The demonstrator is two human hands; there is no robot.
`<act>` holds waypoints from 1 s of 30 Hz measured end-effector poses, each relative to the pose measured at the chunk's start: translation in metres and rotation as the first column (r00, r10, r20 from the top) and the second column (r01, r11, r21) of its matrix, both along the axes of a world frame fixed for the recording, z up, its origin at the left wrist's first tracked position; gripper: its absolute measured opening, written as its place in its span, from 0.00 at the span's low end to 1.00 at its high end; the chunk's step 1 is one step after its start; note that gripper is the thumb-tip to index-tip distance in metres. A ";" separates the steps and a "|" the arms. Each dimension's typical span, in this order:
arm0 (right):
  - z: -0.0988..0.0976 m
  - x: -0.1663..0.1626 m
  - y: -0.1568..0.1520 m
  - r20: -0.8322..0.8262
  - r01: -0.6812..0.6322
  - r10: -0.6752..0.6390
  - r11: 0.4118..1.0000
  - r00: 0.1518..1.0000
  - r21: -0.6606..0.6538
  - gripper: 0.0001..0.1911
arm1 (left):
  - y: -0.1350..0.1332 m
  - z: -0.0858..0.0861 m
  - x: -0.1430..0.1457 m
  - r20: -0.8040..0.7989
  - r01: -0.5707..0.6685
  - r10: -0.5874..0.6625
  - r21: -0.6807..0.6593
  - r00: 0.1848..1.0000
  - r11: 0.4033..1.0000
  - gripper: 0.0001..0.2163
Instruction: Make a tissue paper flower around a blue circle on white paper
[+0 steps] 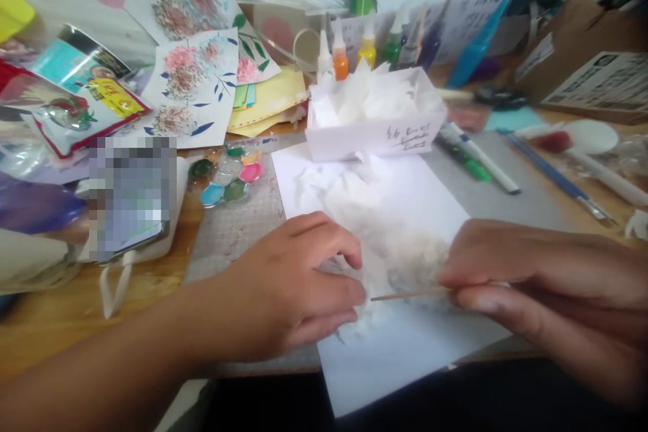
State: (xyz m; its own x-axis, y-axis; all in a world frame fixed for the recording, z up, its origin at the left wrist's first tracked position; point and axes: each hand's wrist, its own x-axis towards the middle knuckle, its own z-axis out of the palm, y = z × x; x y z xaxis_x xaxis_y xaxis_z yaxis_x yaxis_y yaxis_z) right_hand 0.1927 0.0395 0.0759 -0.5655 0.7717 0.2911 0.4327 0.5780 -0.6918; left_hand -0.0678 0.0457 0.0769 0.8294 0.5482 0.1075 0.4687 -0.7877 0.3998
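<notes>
My left hand (314, 280) rests over a white paper sheet (374, 378), thumb and index finger pinched together. Whatever lies between them is too blurred to make out. My right hand (511, 277) pinches a thin wooden stick (405, 295), its tip pointing left, close to my left fingertips. Between the hands, a flower picture in brownish and grey-blue tones (415, 253) shows blurred on the sheet. Torn pieces of white tissue paper (349, 192) lie on the upper part of the sheet.
Behind the sheet stands a white paper box (372, 138) filled with tissue, then paint bottles (340, 61). At left are a phone (134, 206), paint pots (235, 175) and flower pictures (187, 88). Pens (480, 158), a paintbrush (557, 175) and a cardboard box (587, 47) are at right.
</notes>
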 end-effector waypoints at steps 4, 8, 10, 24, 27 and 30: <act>0.001 -0.003 0.001 0.010 -0.010 0.010 1.000 1.000 0.012 0.05 | 0.003 -0.002 -0.001 -0.012 -0.009 0.008 -0.013 1.000 1.000 0.07; 0.002 -0.007 0.002 0.000 -0.063 0.063 0.998 0.998 0.001 0.03 | 0.004 -0.003 -0.001 -0.025 -0.012 0.011 -0.032 1.000 0.999 0.06; 0.001 -0.009 0.001 -0.010 -0.061 0.060 0.998 0.998 -0.017 0.03 | 0.004 -0.003 -0.001 -0.030 -0.017 0.016 -0.030 0.999 0.999 0.07; -0.003 -0.020 0.003 -0.050 -0.092 0.092 0.996 0.994 0.009 0.02 | 0.002 -0.004 -0.001 -0.005 -0.038 0.038 -0.046 0.999 0.998 0.07; -0.005 -0.021 0.003 -0.073 -0.078 0.076 0.996 0.994 -0.031 0.03 | 0.002 -0.003 -0.002 0.007 -0.011 0.012 -0.083 1.000 0.997 0.07; -0.006 -0.021 0.002 -0.102 -0.055 0.050 0.998 0.993 -0.039 0.03 | 0.003 -0.002 -0.002 0.004 0.007 -0.007 -0.089 1.000 0.996 0.06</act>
